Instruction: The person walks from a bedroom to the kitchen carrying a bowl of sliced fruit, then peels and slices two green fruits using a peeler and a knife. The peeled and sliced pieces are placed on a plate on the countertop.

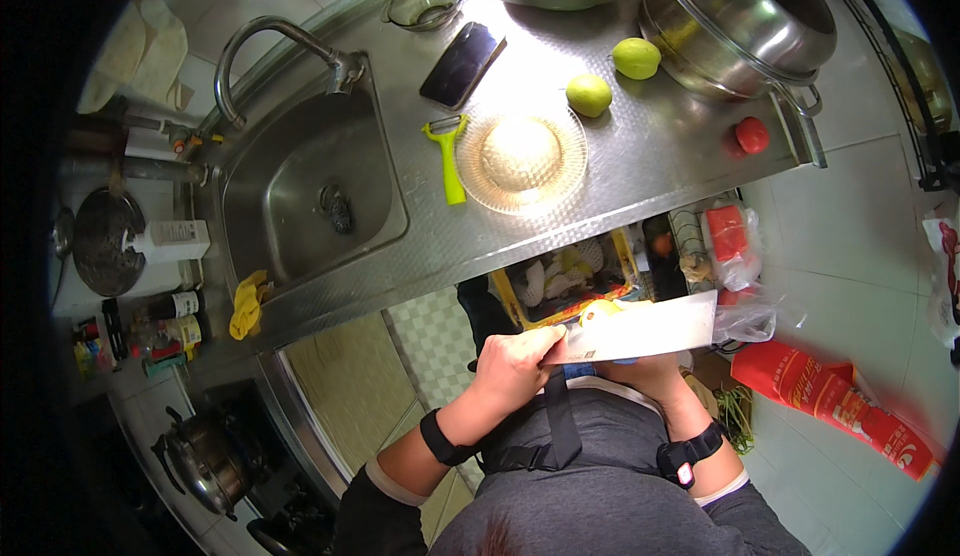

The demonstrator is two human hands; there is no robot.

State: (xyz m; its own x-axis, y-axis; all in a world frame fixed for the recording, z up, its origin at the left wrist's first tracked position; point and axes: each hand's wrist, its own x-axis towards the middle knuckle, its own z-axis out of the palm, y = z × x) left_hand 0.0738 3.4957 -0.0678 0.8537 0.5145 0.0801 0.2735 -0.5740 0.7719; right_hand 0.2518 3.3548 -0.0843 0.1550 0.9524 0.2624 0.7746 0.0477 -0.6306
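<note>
My left hand [517, 365] is closed on the handle end of a wide cleaver [645, 329], its blade pointing right in front of my waist. Behind the blade, my right hand [652, 376] is mostly hidden; it appears to hold a round yellow-orange fruit [600, 314] that shows above the blade's upper edge. On the steel counter, a ribbed clear glass dish [521, 158] stands beside a green peeler [452, 162]. Two green fruits [589, 95] lie behind the dish, and a small red fruit or tomato [751, 135] is near the counter's right end.
A sink [315, 188] with a curved faucet is at the left, a yellow cloth [247, 305] on its front edge. Behind are a phone [463, 65], a glass bowl [425, 5] and a large steel pot [739, 27]. A yellow-rimmed bin [517, 316] stands under the counter's front edge.
</note>
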